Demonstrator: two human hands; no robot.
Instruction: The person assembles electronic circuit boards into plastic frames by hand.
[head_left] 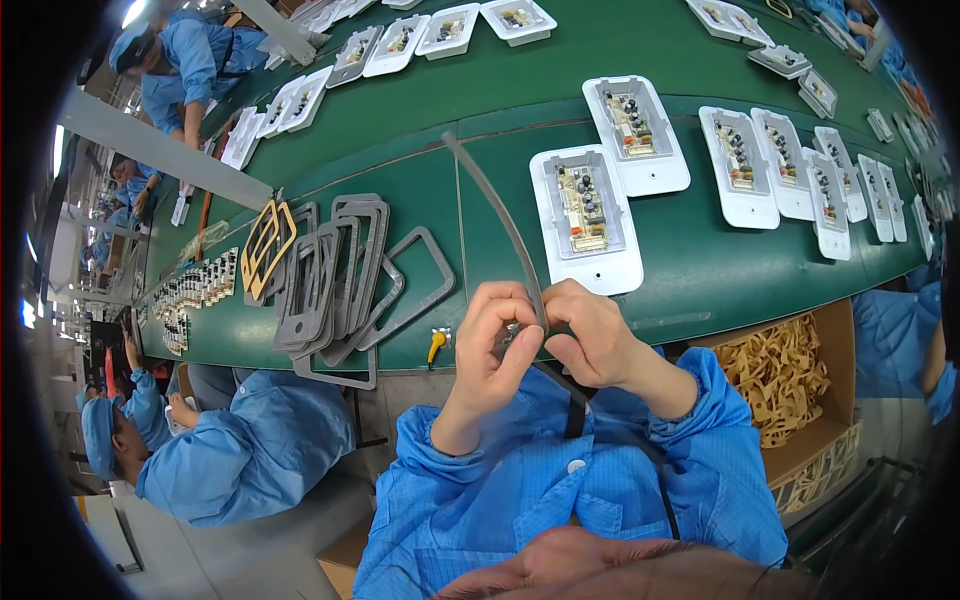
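A thin grey strip point(503, 212), which looks like a foam gasket seen edge-on, rises in a curve from between my fingers, over the green table. My left hand point(490, 345) pinches its lower end between thumb and fingers. My right hand point(598, 335) is closed around the same end, fingers curled, thumb touching it. Just beyond my hands sits a white housing point(597, 278) with a circuit board point(583, 208) inside. Another white housing point(655, 178) overlaps its far edge. Left of my hands lies a heap of grey frame-shaped gaskets point(345, 285).
Tan frames point(265, 250) lie beside the heap, with small circuit boards point(205, 283) farther left. A small yellow piece point(437, 346) rests at the table's near edge. More white housings point(735, 165) stand right. A cardboard box point(838, 345) holds tan pieces. A co-worker point(245, 450) sits at left.
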